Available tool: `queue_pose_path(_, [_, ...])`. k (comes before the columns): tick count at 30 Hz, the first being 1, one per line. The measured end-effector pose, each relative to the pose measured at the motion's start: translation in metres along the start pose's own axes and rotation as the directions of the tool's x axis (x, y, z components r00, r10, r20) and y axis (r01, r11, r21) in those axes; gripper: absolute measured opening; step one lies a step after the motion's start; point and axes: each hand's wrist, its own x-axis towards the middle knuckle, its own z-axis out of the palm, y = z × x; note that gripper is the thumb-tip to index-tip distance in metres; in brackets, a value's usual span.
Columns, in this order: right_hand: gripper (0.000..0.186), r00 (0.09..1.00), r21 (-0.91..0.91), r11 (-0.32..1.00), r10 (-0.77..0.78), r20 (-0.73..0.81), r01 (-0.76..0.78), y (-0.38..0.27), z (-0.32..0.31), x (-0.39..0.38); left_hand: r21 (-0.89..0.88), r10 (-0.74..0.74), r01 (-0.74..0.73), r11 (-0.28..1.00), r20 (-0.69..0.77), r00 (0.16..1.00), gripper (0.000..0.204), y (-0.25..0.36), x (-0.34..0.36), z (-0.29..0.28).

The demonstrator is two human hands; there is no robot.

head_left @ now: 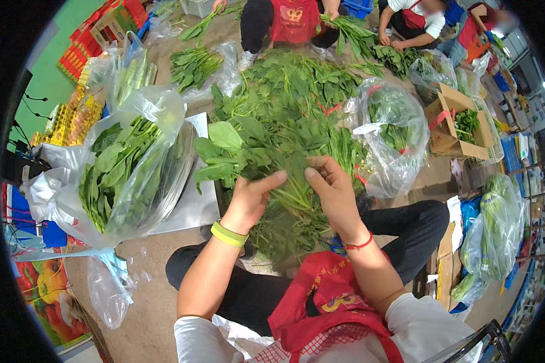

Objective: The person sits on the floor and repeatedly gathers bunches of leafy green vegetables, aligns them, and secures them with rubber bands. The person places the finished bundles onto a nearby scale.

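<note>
My left hand (252, 196) is closed around a bunch of leafy greens (226, 145), its thumb stretched across the stems. Broad leaves stick out to the left of that hand. Opposite it, my right hand (334, 189) has its thumb and fingers curled together at the stems of the greens; the fine contact there is blurred. A large heap of loose leafy greens (297, 78) spreads on the floor beyond my hands, and more greens (290, 233) lie below them between my legs.
Left is a clear plastic bag (163, 112) of greens; right is another tied bag (399, 163). A cardboard box (475, 142) with greens stands farther right, near bagged long vegetables (496, 224). Several people sit working at the far side, one holding a bunch (351, 33).
</note>
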Motion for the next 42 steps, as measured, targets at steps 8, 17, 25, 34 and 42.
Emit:
queue_pose_path(8, [0.042, 0.931, -0.488, 0.793, -0.313, 0.187, 0.365, -0.052, 0.021, 0.015, 0.163, 0.094, -0.096, 0.982, 0.017, 0.995, 0.048, -0.009, 0.000, -0.003])
queue_pose_path(17, [0.015, 0.999, -0.102, 0.995, 0.014, 0.040, -0.010, -0.045, 0.008, 0.048, -0.129, -0.091, 0.084, 0.988, -0.047, 0.995, 0.026, 0.018, 0.007, 0.021])
queue_pose_path(25, [0.028, 0.982, 0.123, 0.975, 0.180, 0.063, -0.187, -0.063, 0.008, 0.046, -0.138, 0.008, -0.001, 0.990, 0.045, 0.999, 0.032, 0.031, 0.002, 0.027])
queue_pose_path(34, [0.019, 0.998, 0.539, 0.840, 0.040, 0.041, -0.055, -0.064, -0.014, 0.047, -0.194, 0.005, -0.025, 0.981, -0.100, 0.995, 0.036, 0.018, 0.010, -0.010])
queue_pose_path(42, [0.034, 0.998, 0.242, 0.970, 0.012, 0.063, -0.027, -0.059, -0.009, 0.033, -0.220, 0.124, -0.135, 0.966, -0.065, 0.990, 0.050, 0.020, 0.010, -0.019])
